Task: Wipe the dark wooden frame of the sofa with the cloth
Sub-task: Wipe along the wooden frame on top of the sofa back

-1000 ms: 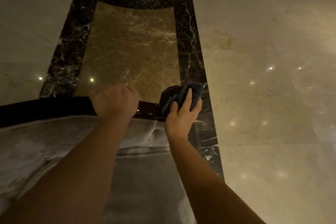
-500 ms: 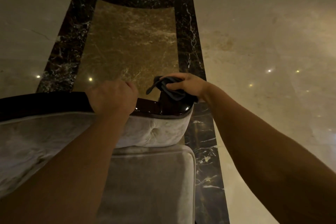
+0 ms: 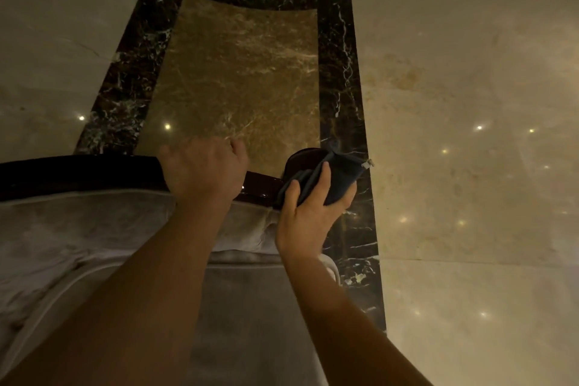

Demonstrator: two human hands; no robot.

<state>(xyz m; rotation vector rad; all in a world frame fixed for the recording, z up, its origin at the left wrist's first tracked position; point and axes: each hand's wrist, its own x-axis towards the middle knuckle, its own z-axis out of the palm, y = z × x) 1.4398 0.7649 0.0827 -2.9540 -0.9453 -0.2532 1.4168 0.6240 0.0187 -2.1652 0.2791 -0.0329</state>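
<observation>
Right hand (image 3: pixel 308 216) grips a folded dark cloth (image 3: pixel 333 177), pressing it on the rounded end of the sofa's dark wooden frame (image 3: pixel 78 172). Left hand (image 3: pixel 203 169) closed in a fist over the frame's top rail, just left of the cloth. Pale cushions (image 3: pixel 94 229) sit below the frame. Marble floor (image 3: pixel 454 88) beyond, with black veined strips and light reflections.
</observation>
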